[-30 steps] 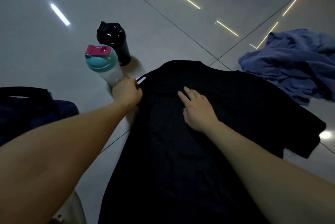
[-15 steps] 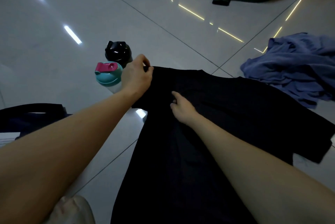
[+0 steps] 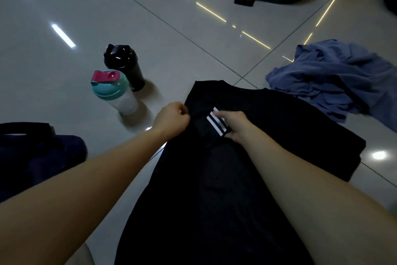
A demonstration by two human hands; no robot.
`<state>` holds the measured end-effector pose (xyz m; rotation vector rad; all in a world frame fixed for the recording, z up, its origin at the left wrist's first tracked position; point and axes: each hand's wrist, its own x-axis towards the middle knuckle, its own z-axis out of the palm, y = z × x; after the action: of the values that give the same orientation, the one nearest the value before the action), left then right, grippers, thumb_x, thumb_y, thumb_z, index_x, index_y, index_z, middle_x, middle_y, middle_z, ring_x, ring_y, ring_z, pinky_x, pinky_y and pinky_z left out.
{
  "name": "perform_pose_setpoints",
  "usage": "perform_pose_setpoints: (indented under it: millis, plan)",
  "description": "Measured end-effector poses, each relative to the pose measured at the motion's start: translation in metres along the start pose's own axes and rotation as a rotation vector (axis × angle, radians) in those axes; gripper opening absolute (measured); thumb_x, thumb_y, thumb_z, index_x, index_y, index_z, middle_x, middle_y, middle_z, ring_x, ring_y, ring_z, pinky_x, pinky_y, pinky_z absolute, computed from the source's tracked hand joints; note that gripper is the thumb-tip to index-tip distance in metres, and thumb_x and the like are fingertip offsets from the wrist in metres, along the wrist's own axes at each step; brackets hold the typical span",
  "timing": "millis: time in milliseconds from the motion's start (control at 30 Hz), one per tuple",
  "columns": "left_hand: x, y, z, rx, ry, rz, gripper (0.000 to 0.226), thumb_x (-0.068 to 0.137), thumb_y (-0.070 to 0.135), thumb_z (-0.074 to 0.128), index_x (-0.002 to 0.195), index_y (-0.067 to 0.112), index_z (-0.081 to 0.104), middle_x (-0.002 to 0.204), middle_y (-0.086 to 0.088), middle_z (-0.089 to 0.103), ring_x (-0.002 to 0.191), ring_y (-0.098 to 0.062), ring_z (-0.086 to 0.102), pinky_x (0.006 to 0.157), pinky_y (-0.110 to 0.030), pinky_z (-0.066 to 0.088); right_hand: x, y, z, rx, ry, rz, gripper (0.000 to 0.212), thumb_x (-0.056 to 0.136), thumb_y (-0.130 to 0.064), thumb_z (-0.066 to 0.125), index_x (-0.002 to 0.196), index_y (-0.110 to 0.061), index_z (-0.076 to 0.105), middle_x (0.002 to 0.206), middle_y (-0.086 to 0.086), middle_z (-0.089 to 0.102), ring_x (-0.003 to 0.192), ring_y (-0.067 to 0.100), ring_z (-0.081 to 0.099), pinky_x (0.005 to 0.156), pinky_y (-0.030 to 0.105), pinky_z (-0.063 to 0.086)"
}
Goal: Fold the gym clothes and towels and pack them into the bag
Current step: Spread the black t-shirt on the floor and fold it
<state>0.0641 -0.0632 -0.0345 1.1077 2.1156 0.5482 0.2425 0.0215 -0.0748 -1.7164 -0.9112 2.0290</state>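
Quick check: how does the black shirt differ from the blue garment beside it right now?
The black shirt lies spread flat; the blue garment sits crumpled in a heap. The left hand and right hand grip the black shirt at its striped sleeve, folded inward; no hand touches the blue garment. Both lie on the floor, neither in the bag.
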Motion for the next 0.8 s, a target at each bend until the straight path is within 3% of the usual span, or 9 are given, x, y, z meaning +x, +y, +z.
perform_pose_setpoints:
  millis: [33,100,200,333,433,500,567,700,800]
  plan:
    - [-0.005,-0.014,-0.001,0.168,0.0,0.0,0.009,0.084,0.032,0.066,0.088,0.024,0.064,0.084,-0.001,0.069,0.078,-0.023,0.068,0.077,-0.042,0.061,0.0,0.002,0.003,-0.174,0.096,-0.045,0.046,0.084,-0.006,0.076,0.126,0.003,0.06,0.11,0.022,0.068,0.095,0.031,0.07,0.066,0.039,0.059]
    - [-0.021,-0.037,0.001,0.391,-0.055,-0.021,0.03,0.081,0.053,0.071,0.085,0.026,0.058,0.085,0.003,0.066,0.08,-0.02,0.065,0.076,-0.038,0.057,0.001,-0.003,0.007,-0.35,0.212,-0.157,0.044,0.078,0.012,0.067,0.121,0.011,0.06,0.114,0.025,0.066,0.091,0.03,0.067,0.076,0.043,0.059]
    - [-0.044,-0.06,0.007,0.51,-0.124,-0.045,0.058,0.069,0.075,0.072,0.094,0.025,0.057,0.089,0.007,0.064,0.081,-0.016,0.063,0.07,-0.034,0.053,0.0,-0.025,0.007,-0.391,0.2,-0.278,0.044,0.076,0.01,0.069,0.119,0.0,0.067,0.11,0.017,0.068,0.094,0.026,0.065,0.082,0.035,0.058]
    - [-0.067,-0.085,0.027,0.597,-0.133,0.012,0.077,0.067,0.074,0.073,0.121,0.024,0.051,0.106,0.003,0.067,0.093,-0.022,0.067,0.073,-0.034,0.053,0.003,-0.035,0.001,-0.457,0.193,-0.337,0.028,0.074,0.003,0.072,0.098,-0.011,0.07,0.093,0.012,0.071,0.088,0.028,0.071,0.078,0.036,0.061]
    - [-0.081,-0.092,0.036,0.646,-0.097,0.059,0.063,0.078,0.061,0.071,0.12,0.019,0.05,0.106,0.0,0.066,0.092,-0.025,0.067,0.068,-0.034,0.05,0.004,-0.022,-0.006,-0.543,0.236,-0.218,0.016,0.076,0.005,0.072,0.089,-0.001,0.066,0.082,0.017,0.066,0.073,0.031,0.067,0.059,0.039,0.06]
    - [-0.084,-0.095,0.037,0.633,-0.08,0.046,0.05,0.083,0.052,0.066,0.116,0.018,0.051,0.103,-0.001,0.066,0.089,-0.026,0.066,0.066,-0.034,0.048,0.005,-0.016,-0.01,-0.483,0.245,-0.146,0.017,0.081,0.01,0.065,0.098,0.006,0.064,0.086,0.021,0.066,0.063,0.031,0.065,0.043,0.032,0.053]
    - [-0.085,-0.098,0.035,0.606,-0.08,0.033,0.036,0.086,0.042,0.062,0.11,0.018,0.052,0.095,-0.001,0.065,0.083,-0.026,0.064,0.065,-0.034,0.048,0.004,-0.019,-0.013,-0.425,0.254,-0.133,0.02,0.086,0.009,0.06,0.104,0.002,0.062,0.09,0.019,0.064,0.061,0.026,0.063,0.037,0.028,0.05]
    - [-0.089,-0.102,0.028,0.584,-0.065,0.014,0.019,0.083,0.027,0.06,0.096,0.016,0.051,0.087,-0.002,0.062,0.075,-0.026,0.058,0.061,-0.031,0.041,0.003,-0.024,-0.017,-0.293,0.232,-0.194,0.022,0.087,0.011,0.061,0.1,-0.007,0.063,0.096,0.018,0.063,0.08,0.032,0.067,0.05,0.037,0.058]
    - [-0.093,-0.102,0.027,0.612,-0.084,0.0,0.015,0.082,0.025,0.06,0.091,0.014,0.056,0.081,-0.002,0.059,0.074,-0.026,0.058,0.061,-0.031,0.04,0.012,-0.014,-0.026,-0.516,0.379,-0.306,0.028,0.087,0.003,0.061,0.108,-0.014,0.069,0.113,0.015,0.067,0.1,0.031,0.066,0.082,0.037,0.058]
